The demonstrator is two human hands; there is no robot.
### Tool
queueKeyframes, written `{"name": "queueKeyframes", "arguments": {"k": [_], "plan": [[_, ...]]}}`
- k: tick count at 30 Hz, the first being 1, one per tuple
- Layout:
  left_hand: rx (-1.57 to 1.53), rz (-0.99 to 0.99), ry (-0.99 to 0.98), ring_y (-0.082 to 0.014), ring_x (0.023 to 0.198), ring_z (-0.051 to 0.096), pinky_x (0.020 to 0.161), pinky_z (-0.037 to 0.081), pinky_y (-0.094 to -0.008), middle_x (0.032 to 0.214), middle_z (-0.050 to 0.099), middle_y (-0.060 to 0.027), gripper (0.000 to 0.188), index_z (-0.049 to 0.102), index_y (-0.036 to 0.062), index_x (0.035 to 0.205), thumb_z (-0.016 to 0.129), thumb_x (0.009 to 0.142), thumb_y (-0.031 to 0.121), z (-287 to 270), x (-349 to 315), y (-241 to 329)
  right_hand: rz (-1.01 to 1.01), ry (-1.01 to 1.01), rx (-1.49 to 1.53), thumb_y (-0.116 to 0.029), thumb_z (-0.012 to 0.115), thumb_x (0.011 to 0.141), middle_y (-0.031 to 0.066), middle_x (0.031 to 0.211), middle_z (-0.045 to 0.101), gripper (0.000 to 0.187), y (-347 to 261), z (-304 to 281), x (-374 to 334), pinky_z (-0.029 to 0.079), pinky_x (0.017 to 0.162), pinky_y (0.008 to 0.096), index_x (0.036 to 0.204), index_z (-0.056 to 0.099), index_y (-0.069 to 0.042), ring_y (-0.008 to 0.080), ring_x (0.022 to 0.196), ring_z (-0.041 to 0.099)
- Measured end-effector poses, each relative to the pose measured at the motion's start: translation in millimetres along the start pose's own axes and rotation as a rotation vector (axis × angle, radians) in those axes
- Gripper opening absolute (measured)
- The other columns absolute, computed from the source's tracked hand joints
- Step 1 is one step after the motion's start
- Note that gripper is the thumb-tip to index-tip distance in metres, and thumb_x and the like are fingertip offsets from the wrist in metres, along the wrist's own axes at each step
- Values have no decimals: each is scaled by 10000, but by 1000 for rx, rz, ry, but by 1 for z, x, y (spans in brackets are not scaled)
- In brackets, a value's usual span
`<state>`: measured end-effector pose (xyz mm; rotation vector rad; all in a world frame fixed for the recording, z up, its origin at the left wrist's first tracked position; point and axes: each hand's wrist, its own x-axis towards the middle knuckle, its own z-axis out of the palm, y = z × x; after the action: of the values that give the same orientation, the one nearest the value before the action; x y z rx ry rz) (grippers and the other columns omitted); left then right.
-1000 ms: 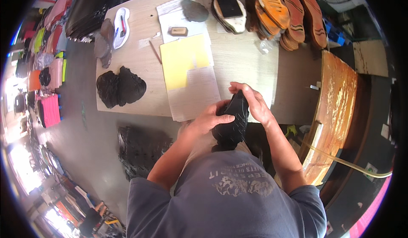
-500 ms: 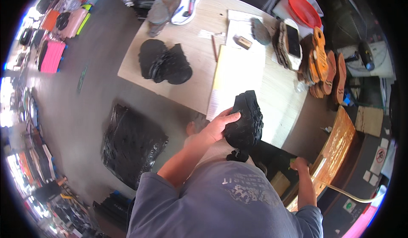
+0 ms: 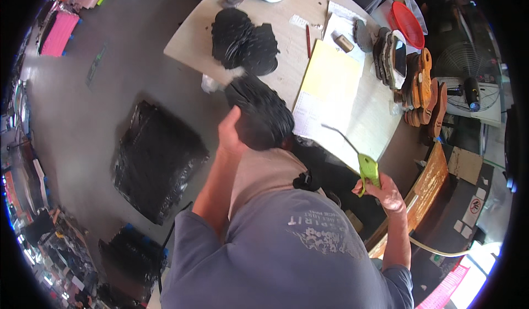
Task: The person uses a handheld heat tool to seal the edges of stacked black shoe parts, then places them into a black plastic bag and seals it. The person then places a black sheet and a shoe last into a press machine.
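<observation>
- A smooth grey floor (image 3: 104, 121) filled the left of the room.
- On it, well apart from the left hand, lay a large bundle in shiny black wrapping (image 3: 160, 163).
- A pale wood-grain table (image 3: 187, 41) stood ahead of the person, its near edge slanting down to the right.
- At far right stood a dark round fan (image 3: 463, 61), with a red basin (image 3: 406, 27) near it.
- A yellow sheet (image 3: 333, 69) lay on the table over white papers.
- A dark pile of flat pieces (image 3: 245, 41) sat on the table's left part.
- The black stack (image 3: 262, 113), layered and tilted, was in the left hand (image 3: 230, 132), just beyond the lap and beside the table's near edge. That hand gripped it from the left with the thumb up along its side; its other fingers were hidden.
- Orange soles (image 3: 423, 83) stood stacked near the table's right edge.
- The right hand (image 3: 390, 193) was curled around a lime-green hand tool (image 3: 369, 170), whose thin bent metal tube pointed toward the papers.
- A red pencil (image 3: 308, 41) lay left of the yellow sheet.
- A small tan block (image 3: 345, 43) rested near the sheet's top.
</observation>
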<state>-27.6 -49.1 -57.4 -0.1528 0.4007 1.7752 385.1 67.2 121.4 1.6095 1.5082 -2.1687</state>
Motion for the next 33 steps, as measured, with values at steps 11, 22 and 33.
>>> {"name": "queueKeyframes", "arguments": {"k": [11, 22, 33], "plan": [[67, 378, 61, -337, 1345, 557, 1185, 401, -504, 1489, 574, -151, 541, 514, 31, 1487, 472, 1097, 404, 0, -24, 74, -166, 167, -730, -187, 802, 916, 205, 861, 722, 318, -95, 117, 36, 550, 713, 391, 1166, 699, -21, 319, 718, 687], [-209, 482, -114, -328, 1331, 576, 1175, 406, -507, 1468, 601, -102, 549, 579, 91, 1454, 481, 1075, 476, 16, -27, 103, -417, 31, -868, -154, 811, 899, 199, 860, 736, 289, -105, 138, 36, 559, 718, 370, 1133, 721, -10, 274, 748, 721], [-82, 580, 34, -350, 1351, 554, 1183, 408, -521, 1481, 571, -164, 605, 489, 39, 1506, 487, 1073, 460, 45, -49, 90, -452, 7, -882, -120, 758, 939, 120, 791, 722, 204, -87, 140, 25, 520, 620, 320, 1071, 709, 27, 178, 654, 641]]}}
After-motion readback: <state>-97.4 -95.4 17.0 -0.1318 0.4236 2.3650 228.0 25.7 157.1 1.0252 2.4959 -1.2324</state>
